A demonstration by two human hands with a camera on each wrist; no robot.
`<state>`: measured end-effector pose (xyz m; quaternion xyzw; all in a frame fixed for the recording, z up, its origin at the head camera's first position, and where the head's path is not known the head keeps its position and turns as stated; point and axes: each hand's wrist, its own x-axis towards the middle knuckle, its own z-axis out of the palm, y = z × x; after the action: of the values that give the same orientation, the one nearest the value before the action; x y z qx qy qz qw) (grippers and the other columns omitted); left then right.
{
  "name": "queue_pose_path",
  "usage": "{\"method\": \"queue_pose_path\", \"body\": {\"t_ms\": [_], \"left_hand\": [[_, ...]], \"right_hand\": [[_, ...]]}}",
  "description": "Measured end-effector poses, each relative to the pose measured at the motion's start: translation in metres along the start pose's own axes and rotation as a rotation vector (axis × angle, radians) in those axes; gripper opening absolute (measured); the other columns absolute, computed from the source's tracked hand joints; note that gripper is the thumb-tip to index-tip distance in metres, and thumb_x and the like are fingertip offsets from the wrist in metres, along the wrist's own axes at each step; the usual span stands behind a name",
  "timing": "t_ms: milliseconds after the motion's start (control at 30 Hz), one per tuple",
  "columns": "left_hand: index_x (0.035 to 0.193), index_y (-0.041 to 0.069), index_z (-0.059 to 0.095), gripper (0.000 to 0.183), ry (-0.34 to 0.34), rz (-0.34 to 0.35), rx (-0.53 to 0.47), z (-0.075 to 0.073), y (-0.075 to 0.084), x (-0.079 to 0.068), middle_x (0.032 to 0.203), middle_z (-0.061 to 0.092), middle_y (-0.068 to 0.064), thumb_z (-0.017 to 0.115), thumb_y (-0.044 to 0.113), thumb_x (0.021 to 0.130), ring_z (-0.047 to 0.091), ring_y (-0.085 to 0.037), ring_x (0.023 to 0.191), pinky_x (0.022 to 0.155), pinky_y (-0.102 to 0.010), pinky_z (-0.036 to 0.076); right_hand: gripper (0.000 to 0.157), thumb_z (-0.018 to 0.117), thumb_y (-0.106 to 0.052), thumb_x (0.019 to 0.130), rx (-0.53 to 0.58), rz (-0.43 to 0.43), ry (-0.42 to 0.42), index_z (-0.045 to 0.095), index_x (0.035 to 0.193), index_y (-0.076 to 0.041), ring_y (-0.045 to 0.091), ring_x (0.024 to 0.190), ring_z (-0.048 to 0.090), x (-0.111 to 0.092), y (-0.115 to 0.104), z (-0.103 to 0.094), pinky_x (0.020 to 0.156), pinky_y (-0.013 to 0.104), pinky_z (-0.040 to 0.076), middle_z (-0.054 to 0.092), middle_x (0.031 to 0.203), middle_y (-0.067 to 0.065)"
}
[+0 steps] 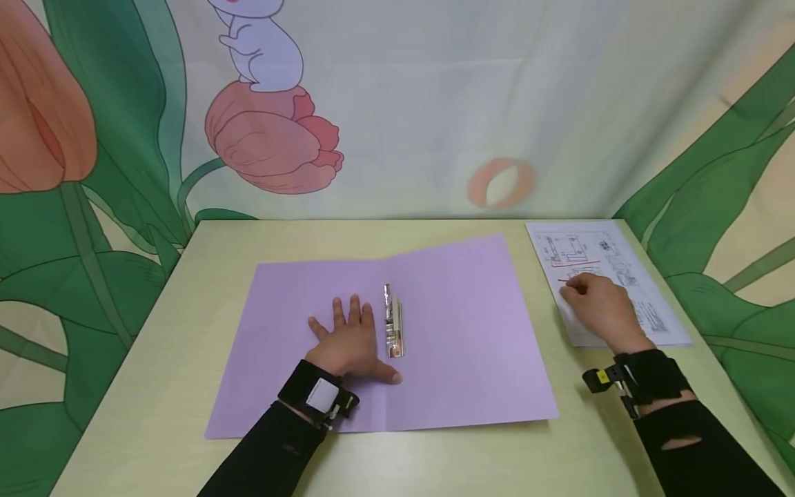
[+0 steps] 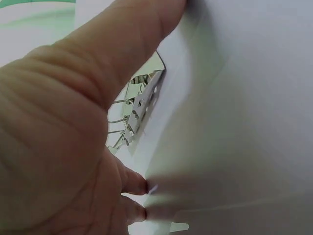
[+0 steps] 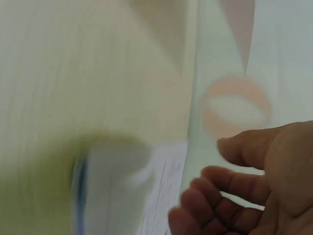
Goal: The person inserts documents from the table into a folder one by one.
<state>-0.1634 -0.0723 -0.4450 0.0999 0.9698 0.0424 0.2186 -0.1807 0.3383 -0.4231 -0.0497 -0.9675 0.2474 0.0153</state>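
Note:
A light purple folder (image 1: 462, 331) lies spread on the table, with a metal lever clip (image 1: 394, 324) beside its centre fold. My left hand (image 1: 350, 348) rests on the folder's left half, fingers spread and thumb reaching across the fold below the clip. In the left wrist view, the clip's metal prongs (image 2: 132, 110) show behind the thumb. At the table's right side, my right hand (image 1: 599, 307) hovers over printed sheets (image 1: 621, 255) with line drawings. Its fingers are loosely bent, and the right wrist view shows a gap between thumb and forefinger with nothing held.
The pale wooden table (image 1: 143, 386) ends at the back against a printed curtain (image 1: 422, 103) with flowers and leaves. Between the folder and the sheets runs a strip of tabletop. Both wrists wear black straps with small cameras.

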Motion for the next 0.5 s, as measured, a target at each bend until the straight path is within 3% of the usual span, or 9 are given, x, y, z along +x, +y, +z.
{"method": "queue_pose_path", "body": {"t_ms": [167,267,400,500], "left_hand": [[0.153,0.0,0.008,0.143,-0.018,0.003,-0.011,-0.002,0.003,0.0,0.16,-0.003,-0.024,0.071,0.082,0.053,-0.008,-0.05,0.141,0.097,-0.084,0.003],[0.153,0.0,0.008,0.143,-0.025,0.001,-0.023,-0.004,0.003,0.0,0.16,-0.004,-0.024,0.072,0.08,0.053,-0.009,-0.05,0.141,0.098,-0.083,0.003],[0.154,0.002,0.007,0.144,-0.034,-0.002,-0.03,-0.006,0.001,-0.001,0.16,-0.005,-0.023,0.074,0.078,0.053,-0.011,-0.049,0.141,0.099,-0.082,0.001],[0.154,0.002,0.006,0.144,-0.039,-0.001,-0.037,-0.007,0.0,-0.002,0.161,-0.005,-0.022,0.075,0.078,0.053,-0.011,-0.048,0.141,0.1,-0.082,0.0]], "right_hand": [[0.049,0.046,-0.029,0.099,-0.158,0.167,-0.015,0.053,0.118,0.015,0.046,0.087,0.054,-0.001,0.061,-0.025,0.059,0.045,0.041,0.057,0.11,0.038],[0.052,0.044,-0.028,0.099,-0.185,0.203,0.006,0.053,0.111,0.021,0.047,0.079,0.054,-0.004,0.093,-0.037,0.053,0.044,0.039,0.056,0.1,0.041],[0.055,0.044,-0.034,0.099,-0.187,0.271,-0.053,0.056,0.091,0.019,0.035,0.063,0.05,-0.009,0.118,-0.041,0.048,0.039,0.037,0.053,0.073,0.028],[0.057,0.046,-0.041,0.098,-0.21,0.326,-0.102,0.057,0.082,0.013,0.032,0.06,0.048,-0.011,0.123,-0.041,0.049,0.039,0.038,0.049,0.066,0.018]]}}
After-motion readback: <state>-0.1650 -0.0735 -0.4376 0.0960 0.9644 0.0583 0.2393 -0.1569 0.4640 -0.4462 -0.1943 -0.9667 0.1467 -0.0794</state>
